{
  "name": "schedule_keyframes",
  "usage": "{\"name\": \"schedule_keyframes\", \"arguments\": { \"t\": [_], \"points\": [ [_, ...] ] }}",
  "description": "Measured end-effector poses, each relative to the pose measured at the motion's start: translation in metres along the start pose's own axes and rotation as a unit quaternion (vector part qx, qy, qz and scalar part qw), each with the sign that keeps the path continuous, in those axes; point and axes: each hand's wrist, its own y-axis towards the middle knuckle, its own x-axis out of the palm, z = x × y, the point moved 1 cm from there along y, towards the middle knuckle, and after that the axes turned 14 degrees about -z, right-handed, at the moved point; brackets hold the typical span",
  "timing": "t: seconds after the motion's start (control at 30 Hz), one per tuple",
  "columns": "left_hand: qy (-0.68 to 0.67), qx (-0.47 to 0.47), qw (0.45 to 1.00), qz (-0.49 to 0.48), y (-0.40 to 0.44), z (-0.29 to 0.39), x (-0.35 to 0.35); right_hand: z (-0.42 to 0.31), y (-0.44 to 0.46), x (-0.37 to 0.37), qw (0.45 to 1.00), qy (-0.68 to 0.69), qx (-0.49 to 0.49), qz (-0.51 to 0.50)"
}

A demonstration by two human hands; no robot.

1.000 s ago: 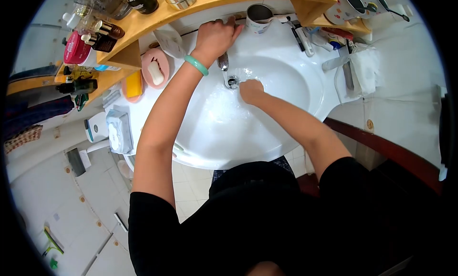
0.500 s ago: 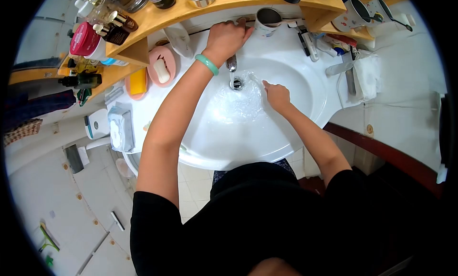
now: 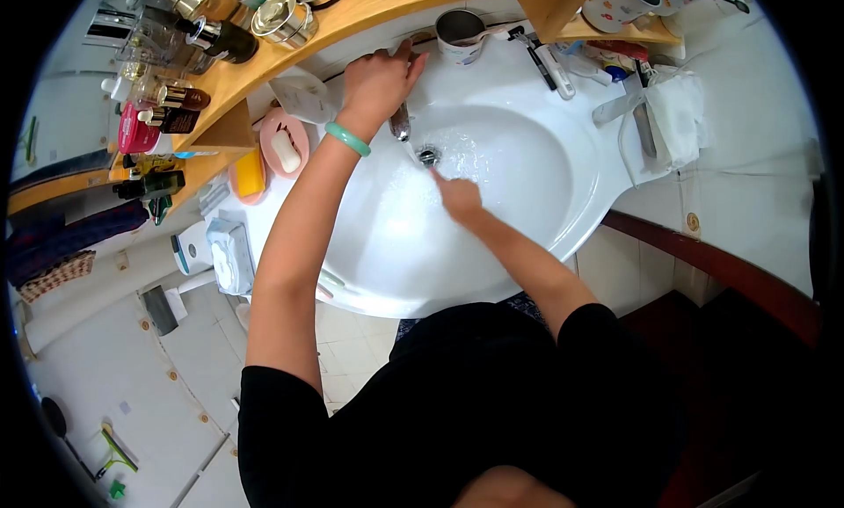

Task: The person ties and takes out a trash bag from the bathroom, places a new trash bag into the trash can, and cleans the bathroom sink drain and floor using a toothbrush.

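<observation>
My left hand [image 3: 378, 84] lies over the top of the faucet [image 3: 400, 123], its fingers curled on the handle, which is mostly hidden beneath them. A pale green bangle [image 3: 348, 139] circles that wrist. Water [image 3: 411, 151] runs from the spout toward the drain [image 3: 429, 156] of the white sink [image 3: 536, 178]. My right hand [image 3: 461, 199] is low in the basin just below the drain, slightly blurred. Its index finger points at the drain and the other fingers are bent; I see nothing held.
Left of the faucet are a soap bar [image 3: 286, 150] on a pink dish [image 3: 301, 132], a yellow sponge [image 3: 251, 172] and a wipes pack [image 3: 230, 255]. A cup [image 3: 460, 38] stands behind the sink. Bottles crowd the curved wooden shelf [image 3: 352, 29] overhead. A white plastic bag [image 3: 675, 121] sits right.
My right hand has moved left, closer to the drain. Less water is spread over the basin. The view has shifted slightly, while my left hand stays on the faucet.
</observation>
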Motion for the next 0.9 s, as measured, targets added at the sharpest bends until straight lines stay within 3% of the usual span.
{"name": "schedule_keyframes", "arguments": {
  "t": [0.13, 0.27, 0.33, 0.4, 0.57, 0.67, 0.77, 0.9],
  "points": [
    [0.017, 0.002, 1.0, 0.016, -0.001, 0.0, -0.002, -0.003, -0.026, -0.003, 0.999, 0.008, -0.003, -0.047],
    [0.02, -0.013, 1.0, 0.014, 0.0, 0.001, -0.001, 0.0, -0.003, 0.01, 0.998, 0.042, 0.041, -0.002],
    [0.021, -0.008, 1.0, 0.019, 0.001, -0.001, 0.001, 0.007, -0.014, 0.022, 0.998, 0.014, 0.004, 0.058],
    [0.02, -0.004, 1.0, 0.02, -0.001, -0.001, 0.001, 0.025, -0.039, 0.01, 0.999, -0.044, -0.027, 0.015],
    [0.025, 0.0, 0.999, 0.026, 0.0, 0.0, 0.0, 0.073, -0.033, -0.048, 0.993, -0.09, 0.003, 0.082],
    [0.018, -0.008, 1.0, 0.004, 0.0, 0.002, -0.004, 0.067, -0.006, -0.082, 0.977, -0.12, -0.069, 0.165],
    [0.013, -0.002, 1.0, 0.012, -0.001, -0.001, -0.001, 0.065, 0.007, -0.118, 0.932, -0.257, -0.14, 0.213],
    [0.026, -0.018, 0.999, -0.006, 0.0, 0.001, -0.001, 0.081, -0.019, -0.149, 0.927, -0.26, -0.144, 0.228]
  ]
}}
